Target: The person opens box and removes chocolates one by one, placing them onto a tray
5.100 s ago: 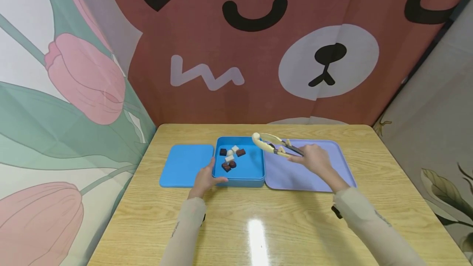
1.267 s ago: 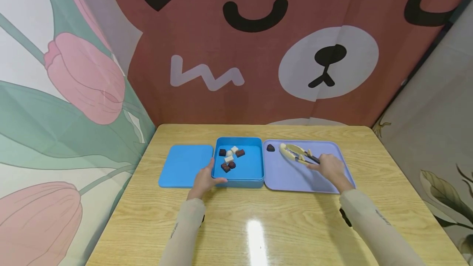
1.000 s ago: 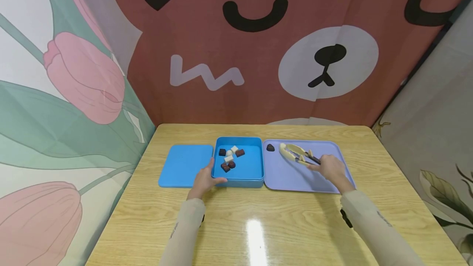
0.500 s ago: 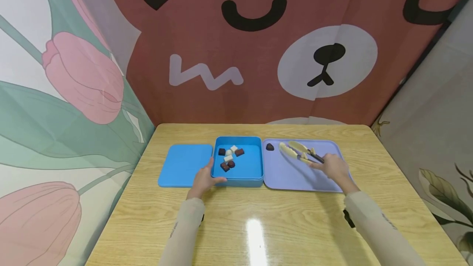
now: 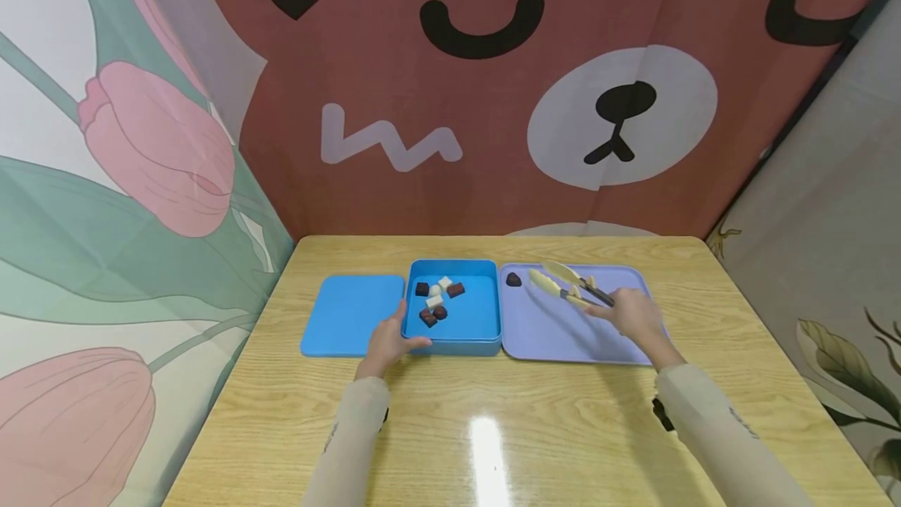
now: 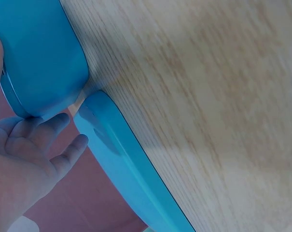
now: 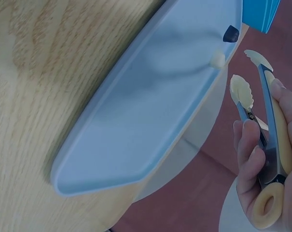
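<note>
My left hand (image 5: pixel 387 343) rests at the near left corner of the blue box (image 5: pixel 464 347), thumb along the front wall and fingers against the left side. Brown and white chocolates (image 5: pixel 434 301) lie inside the box, mostly to the left. My right hand (image 5: pixel 633 315) grips cream-coloured tongs (image 5: pixel 546 283) over the purple tray (image 5: pixel 584 346), their jaws spread apart with nothing between them. A dark chocolate (image 5: pixel 514 279) sits in the tray's far left corner. The right wrist view also shows a small white piece (image 7: pixel 217 59) on the tray beside the dark chocolate (image 7: pixel 231 34).
To the box's left a flat blue lid (image 5: pixel 352 315) lies on the wooden table (image 5: pixel 450 421). The box stands between lid and tray, close against both. Behind the table's far edge hangs a printed cloth (image 5: pixel 394 202).
Since about five seconds ago, the tongs have moved right, away from over the dark chocolate. In the last second their jaws have spread wider and risen a little. The left hand stays put.
</note>
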`<state>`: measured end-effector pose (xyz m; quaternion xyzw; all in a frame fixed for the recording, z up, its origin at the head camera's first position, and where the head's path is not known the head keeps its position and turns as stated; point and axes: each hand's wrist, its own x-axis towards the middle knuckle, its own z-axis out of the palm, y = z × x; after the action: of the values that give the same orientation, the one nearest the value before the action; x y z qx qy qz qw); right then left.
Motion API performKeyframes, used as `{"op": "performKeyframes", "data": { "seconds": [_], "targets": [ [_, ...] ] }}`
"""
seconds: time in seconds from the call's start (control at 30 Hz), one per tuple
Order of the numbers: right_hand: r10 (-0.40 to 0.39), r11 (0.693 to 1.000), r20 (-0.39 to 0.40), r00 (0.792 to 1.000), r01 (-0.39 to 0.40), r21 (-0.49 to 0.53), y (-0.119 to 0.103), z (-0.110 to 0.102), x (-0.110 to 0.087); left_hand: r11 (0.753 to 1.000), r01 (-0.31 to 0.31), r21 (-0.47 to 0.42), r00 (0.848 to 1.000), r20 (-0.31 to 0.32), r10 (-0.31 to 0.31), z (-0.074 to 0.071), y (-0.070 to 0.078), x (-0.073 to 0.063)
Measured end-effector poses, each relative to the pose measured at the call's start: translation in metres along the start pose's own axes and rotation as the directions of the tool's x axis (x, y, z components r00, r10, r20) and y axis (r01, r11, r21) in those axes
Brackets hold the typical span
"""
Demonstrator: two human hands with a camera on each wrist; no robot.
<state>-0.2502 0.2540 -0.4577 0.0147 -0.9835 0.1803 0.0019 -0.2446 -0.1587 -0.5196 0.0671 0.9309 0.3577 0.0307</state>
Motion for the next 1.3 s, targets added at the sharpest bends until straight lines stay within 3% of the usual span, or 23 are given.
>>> {"op": "performKeyframes", "data": {
  "seconds": [0.6,1.3],
  "targets": [
    [-0.06,0.998,-0.042,0.997,0.06,-0.01,-0.028,-0.003,0.001,1.0,0.003,0.007,1.0,0.002,-0.003,0.001,-0.001,0.0],
    [-0.151,0.987,-0.017,0.988,0.15,-0.059,-0.059,0.009,0.004,1.0,0.001,-0.004,1.0,-0.003,-0.001,0.002,-0.003,0.001]
  ]
}}
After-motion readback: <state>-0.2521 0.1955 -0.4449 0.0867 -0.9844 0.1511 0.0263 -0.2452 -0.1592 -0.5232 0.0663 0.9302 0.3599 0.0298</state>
